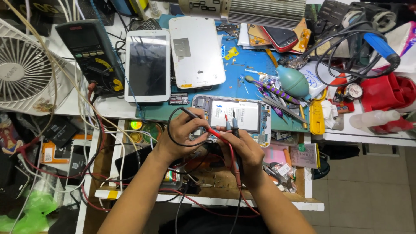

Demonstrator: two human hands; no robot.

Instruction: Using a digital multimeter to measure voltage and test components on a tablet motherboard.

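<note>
An opened tablet [236, 113] with its battery and circuit board exposed lies at the near edge of a blue work mat [247, 65]. My right hand [242, 151] holds a red probe and a black probe [232, 123] together, their tips resting on the tablet's battery area. My left hand [184, 132] rests on the tablet's left end, fingers curled by the black lead [173, 125] that loops over it. A black and yellow multimeter [91, 54] lies at the far left.
A white tablet [147, 65] and a detached white back cover [196, 51] lie behind. A white fan [24, 69] stands left. A teal air blower [294, 81], tweezers, a soldering iron [377, 45], a red holder [385, 91] and tangled wires crowd the bench.
</note>
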